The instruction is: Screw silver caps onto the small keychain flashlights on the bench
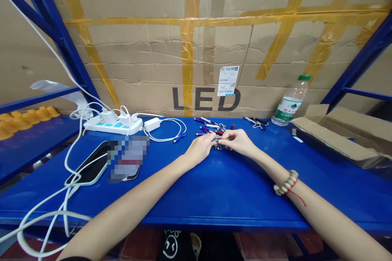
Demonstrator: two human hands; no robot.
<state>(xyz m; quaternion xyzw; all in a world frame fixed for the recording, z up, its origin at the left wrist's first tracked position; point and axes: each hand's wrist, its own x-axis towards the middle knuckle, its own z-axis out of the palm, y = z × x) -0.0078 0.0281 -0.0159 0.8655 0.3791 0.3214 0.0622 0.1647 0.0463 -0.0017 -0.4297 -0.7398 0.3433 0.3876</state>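
My left hand [199, 148] and my right hand [238, 142] meet over the blue table, fingertips almost touching. Both are closed in a pinch around something small and partly silvery, mostly hidden by the fingers. Just behind them lies a loose pile of slim, pen-like metal tubes [206, 129] in blue, purple, silver and red, with small metal clasps among them. A single blue pen-like tube [179, 138] rests apart, left of my left hand. Some black and silver pen-like pieces with clasps [256, 121] lie beyond my right hand.
At the left are a white power strip [114, 124], a white charger [152, 124], looping cables, a dark phone [92, 165] and another, blurred phone [132, 159]. A water bottle [290, 102] and an open cardboard box [337, 136] stand right. A large carton [137, 61] backs the table.
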